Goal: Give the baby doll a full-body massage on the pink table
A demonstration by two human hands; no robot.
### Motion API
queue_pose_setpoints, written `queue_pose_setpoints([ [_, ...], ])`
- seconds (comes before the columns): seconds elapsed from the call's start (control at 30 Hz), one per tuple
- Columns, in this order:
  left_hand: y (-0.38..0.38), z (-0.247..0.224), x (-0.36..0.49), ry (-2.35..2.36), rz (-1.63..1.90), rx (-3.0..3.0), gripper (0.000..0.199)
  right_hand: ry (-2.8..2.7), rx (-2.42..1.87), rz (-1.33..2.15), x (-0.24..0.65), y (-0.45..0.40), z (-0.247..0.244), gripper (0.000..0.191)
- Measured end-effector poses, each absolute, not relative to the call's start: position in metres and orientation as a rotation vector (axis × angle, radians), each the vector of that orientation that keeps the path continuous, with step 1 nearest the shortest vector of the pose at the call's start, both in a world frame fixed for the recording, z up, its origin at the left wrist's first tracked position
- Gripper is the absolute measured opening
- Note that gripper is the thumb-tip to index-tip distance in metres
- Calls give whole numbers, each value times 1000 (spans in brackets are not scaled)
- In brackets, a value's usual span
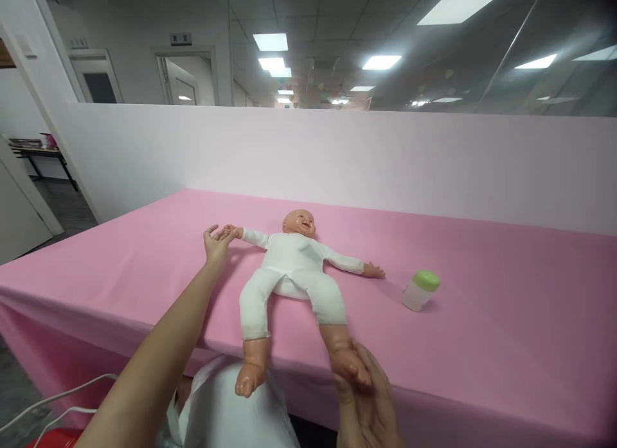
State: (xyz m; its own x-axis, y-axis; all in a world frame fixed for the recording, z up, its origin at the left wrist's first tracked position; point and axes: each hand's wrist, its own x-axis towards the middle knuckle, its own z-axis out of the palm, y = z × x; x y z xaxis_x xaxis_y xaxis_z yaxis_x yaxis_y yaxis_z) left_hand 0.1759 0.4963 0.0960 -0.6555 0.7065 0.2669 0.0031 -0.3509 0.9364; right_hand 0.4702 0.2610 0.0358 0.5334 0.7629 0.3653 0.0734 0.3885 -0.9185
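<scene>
A baby doll (294, 261) with a white cloth body lies on its back on the pink-covered table, arms spread wide, its feet hanging over the near edge. My left hand (216, 243) reaches across and pinches the doll's small hand at the left between thumb and fingers. Near the front edge, my right hand (369, 403) is wrapped around the doll's foot on the right side, thumb below and fingers behind it. The other foot (251, 369) hangs free, touched by neither hand.
A small translucent bottle (415, 296) with a green cap stands to the right of the doll. The pink tablecloth (501, 332) drapes over the front edge. Behind rises a white partition (337, 152) with glass above. White cables (62, 396) run at the lower left, by a red object (58, 438).
</scene>
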Motion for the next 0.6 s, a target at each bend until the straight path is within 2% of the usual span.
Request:
queue_pose_setpoints([
  [0.07, 494, 101, 192, 1314, 2120, 1036, 62, -1030, -1079, 562, 477, 276, 49, 47],
  [0.13, 490, 103, 207, 1279, 2144, 1266, 46, -1158, -1018, 558, 480, 294, 59, 47],
  [0.23, 481, 102, 224, 1309, 2080, 1694, 31, -1263, -931, 509, 475, 320, 72, 43],
  [0.4, 474, 96, 234, 1163, 1858, 2296, 22, -1480, -829, 430, 451, 359, 88, 39],
  [0.6, 475, 95, 235, 1093, 1680, 2460, 26, -1630, -807, 376, 434, 379, 94, 46],
])
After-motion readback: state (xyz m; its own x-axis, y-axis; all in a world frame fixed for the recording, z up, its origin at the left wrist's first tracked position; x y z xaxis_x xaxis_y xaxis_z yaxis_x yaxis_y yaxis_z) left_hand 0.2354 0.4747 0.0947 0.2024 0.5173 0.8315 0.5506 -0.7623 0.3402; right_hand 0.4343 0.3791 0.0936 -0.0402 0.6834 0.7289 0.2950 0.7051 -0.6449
